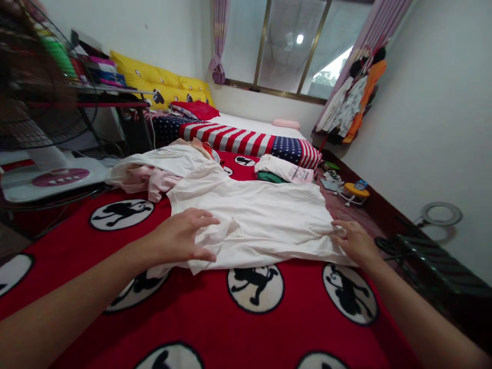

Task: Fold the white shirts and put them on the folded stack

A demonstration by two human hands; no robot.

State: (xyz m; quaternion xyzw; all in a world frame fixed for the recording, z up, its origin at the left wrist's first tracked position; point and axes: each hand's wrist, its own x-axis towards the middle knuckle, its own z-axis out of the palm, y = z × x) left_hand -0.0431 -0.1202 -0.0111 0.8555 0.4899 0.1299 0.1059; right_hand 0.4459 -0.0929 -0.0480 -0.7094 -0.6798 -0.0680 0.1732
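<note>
A white garment (253, 215) lies spread on a red blanket (215, 318) printed with black figures in white circles. My left hand (184, 238) rests on the garment's left edge, fingers wrapped around a fold of the cloth. On the garment's right edge lies my right hand (351, 238), fingers pressed on the fabric and partly pinching it.
A heap of pink and white clothes (154, 171) sits behind the garment on the left. Folded clothes (284, 171) lie further back, by a stars-and-stripes blanket (246, 138). A fan (38, 102) stands at the left. A dark rack (423, 256) and small items lie on the floor right.
</note>
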